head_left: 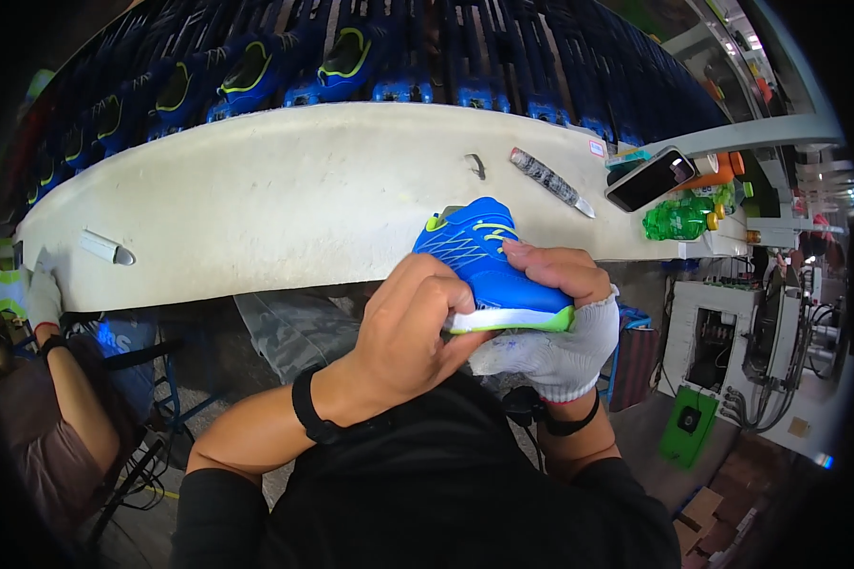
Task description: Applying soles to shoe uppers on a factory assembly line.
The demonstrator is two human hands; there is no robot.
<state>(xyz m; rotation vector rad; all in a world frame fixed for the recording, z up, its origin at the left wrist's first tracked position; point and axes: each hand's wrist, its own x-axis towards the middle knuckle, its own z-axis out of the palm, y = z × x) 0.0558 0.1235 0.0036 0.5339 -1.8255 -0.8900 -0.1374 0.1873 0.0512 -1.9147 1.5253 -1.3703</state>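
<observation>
A blue sports shoe (479,256) with yellow-green trim and a white sole is held on its side at the near edge of the long white worktable (285,190). My right hand (560,327), in a white fingerless work glove, grips it from below, with the thumb on its upper. My bare left hand (408,327) is curled over the shoe's sole edge and heel, fingers closed against it. A black band sits on each wrist.
On the table lie a wrapped knife-like tool (550,180), a small dark hook (477,166), a phone (650,178), a green bottle (678,218) and a white tube (104,248). Blue shoes (342,57) line a conveyor behind. Another person's gloved hand (38,299) is at the left.
</observation>
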